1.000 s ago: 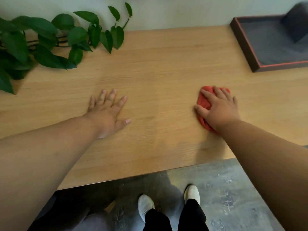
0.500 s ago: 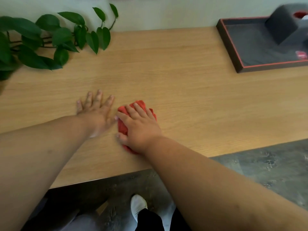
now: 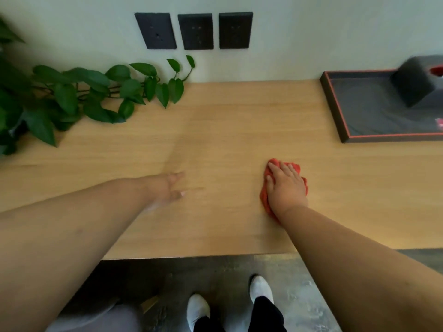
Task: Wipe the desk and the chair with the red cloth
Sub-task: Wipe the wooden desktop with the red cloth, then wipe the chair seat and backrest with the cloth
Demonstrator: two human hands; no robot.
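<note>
**At the desk (image 3: pixel 227 130): right hand (image 3: pixel 286 185) flat on red cloth (image 3: pixel 265 197)**

Far left, a leafy plant (image 3: pixel 72 99) trails over the wood. Left hand (image 3: pixel 165 188) lies on the desk, blurred; fingers look stretched out, holding nothing. Well right of it, the red cloth sits bunched near the front edge. The right hand presses on top, fingers straight, not curled round it. Far right, a dark tray (image 3: pixel 388 138) with a grey box (image 3: pixel 417 80), against the wall.

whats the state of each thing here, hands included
right hand, flat, fingers straight, pressing the red cloth
left hand, blurred, fingers straight, holds nothing
red cloth, bunched on the desk under the right hand
plant, leaves trailing onto the desk at back left
tray, on the desk at back right, holding a dark box
wall sockets, nothing plugged in
</note>
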